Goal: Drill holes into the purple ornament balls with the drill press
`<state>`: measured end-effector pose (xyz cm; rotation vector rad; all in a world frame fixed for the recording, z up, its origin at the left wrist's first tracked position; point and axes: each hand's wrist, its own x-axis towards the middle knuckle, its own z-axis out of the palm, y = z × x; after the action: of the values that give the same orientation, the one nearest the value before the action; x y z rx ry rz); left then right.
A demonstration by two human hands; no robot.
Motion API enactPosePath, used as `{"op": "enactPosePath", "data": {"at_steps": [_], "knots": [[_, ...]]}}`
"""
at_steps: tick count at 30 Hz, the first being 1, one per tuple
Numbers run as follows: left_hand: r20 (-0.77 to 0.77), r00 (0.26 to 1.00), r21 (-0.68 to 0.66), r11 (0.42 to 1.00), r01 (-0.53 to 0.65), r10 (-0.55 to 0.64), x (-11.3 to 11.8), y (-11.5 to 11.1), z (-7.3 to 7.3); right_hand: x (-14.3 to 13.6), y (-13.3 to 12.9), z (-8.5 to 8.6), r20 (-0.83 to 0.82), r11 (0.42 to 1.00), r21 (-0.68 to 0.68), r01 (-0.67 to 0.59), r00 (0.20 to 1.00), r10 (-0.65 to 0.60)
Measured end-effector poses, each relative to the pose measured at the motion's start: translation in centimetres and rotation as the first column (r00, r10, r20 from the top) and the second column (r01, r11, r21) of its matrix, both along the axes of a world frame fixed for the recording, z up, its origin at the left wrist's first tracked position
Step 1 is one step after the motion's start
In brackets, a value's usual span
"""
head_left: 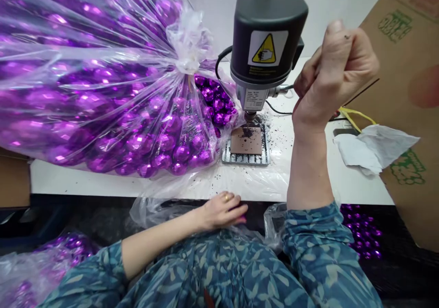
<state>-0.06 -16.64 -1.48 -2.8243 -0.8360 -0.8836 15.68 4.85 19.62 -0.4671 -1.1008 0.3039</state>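
My right hand (338, 72) is raised beside the black drill press (269, 34), its fist closed round the end of the lever (285, 88) at the machine's side; the grip itself is mostly hidden. At the table's front edge, my left hand (224, 210) is curled palm down over a shiny purple ball (243, 219), which shows only in part between the fingers. Under the drill chuck (250, 115) lies a square brown board (245, 146) with a small hole and dark shavings on it. The board rests on the slotted metal base (246, 161).
A big tied clear bag of purple faceted balls (137, 116) fills the table's left side. Loose shavings litter the white table (274, 180). White paper scraps (373, 146) lie by a cardboard box (408, 116) at right. More purple balls (363, 232) sit below the table.
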Motion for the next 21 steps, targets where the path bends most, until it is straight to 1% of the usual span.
{"op": "enactPosePath", "data": {"at_steps": [1,2,3,4,5,6,7,8,9,10,11,12,14,15,16,18,21], "knots": [[0.104,0.993,0.013,0.998,-0.065,0.063,0.1,1.8,1.0,0.1,-0.1,-0.1,0.013,1.0,-0.009,0.011,1.0,-0.011],[0.193,0.968,0.01,0.986,-0.165,0.16,0.1,4.1,2.0,0.1,-0.1,-0.1,0.024,1.0,-0.015,0.022,0.999,-0.021],[0.274,0.917,-0.044,0.956,-0.29,0.29,0.0,6.7,2.9,0.1,-0.2,-0.2,0.031,0.999,-0.023,0.033,0.999,-0.032],[0.346,0.843,-0.118,0.911,-0.396,0.411,0.0,9.6,3.5,0.1,-0.2,-0.2,0.033,0.999,-0.03,0.043,0.999,-0.042],[0.399,0.75,-0.201,0.849,-0.489,0.527,-0.1,12.6,4.0,0.1,-0.2,-0.2,0.029,0.998,-0.034,0.05,0.998,-0.049],[0.442,0.651,-0.281,0.785,-0.553,0.617,-0.2,15.5,4.1,0.0,-0.2,-0.2,0.018,0.998,-0.034,0.052,0.999,-0.052],[0.479,0.558,-0.358,0.731,-0.58,0.678,-0.3,18.2,4.1,0.0,-0.2,-0.2,0.004,0.998,-0.031,0.048,0.999,-0.048],[0.495,0.48,-0.436,0.685,-0.583,0.724,-0.4,20.5,3.9,-0.1,-0.2,-0.2,-0.014,0.999,-0.027,0.039,0.999,-0.039],[0.48,0.432,-0.508,0.644,-0.572,0.763,-0.4,22.4,3.5,-0.1,-0.2,-0.2,-0.032,0.999,-0.025,0.025,0.999,-0.026],[0.456,0.419,-0.557,0.619,-0.553,0.785,-0.4,23.8,3.2,-0.1,-0.3,-0.2,-0.047,1.0,-0.023,0.006,0.999,-0.007],[0.423,0.433,-0.59,0.604,-0.535,0.796,-0.4,24.8,2.8,-0.1,-0.4,-0.2,-0.057,1.0,-0.021,-0.013,0.998,0.012],[0.382,0.467,-0.608,0.598,-0.523,0.797,-0.3,25.3,2.6,-0.1,-0.4,-0.3,-0.059,0.999,-0.02,-0.032,0.998,0.031],[0.301,0.54,-0.611,0.594,-0.524,0.786,-0.1,25.5,2.4,-0.1,-0.6,-0.3,-0.055,0.998,-0.006,-0.063,0.997,0.062],[0.269,0.559,-0.608,0.588,-0.533,0.785,-0.1,25.3,2.6,0.0,-0.7,-0.3,-0.056,0.997,0.006,-0.074,0.996,0.074],[0.251,0.562,-0.607,0.58,-0.544,0.789,0.0,25.0,2.9,0.0,-0.8,-0.3,-0.061,0.996,0.014,-0.085,0.994,0.086],[0.27,0.531,-0.608,0.57,-0.553,0.803,0.0,24.0,4.1,0.0,-0.9,-0.3,-0.071,0.994,0.014,-0.109,0.991,0.109],[0.37,0.467,-0.585,0.592,-0.554,0.803,-0.1,21.3,6.8,0.1,-1.0,-0.4,-0.064,0.992,0.006,-0.124,0.99,0.124]]}}
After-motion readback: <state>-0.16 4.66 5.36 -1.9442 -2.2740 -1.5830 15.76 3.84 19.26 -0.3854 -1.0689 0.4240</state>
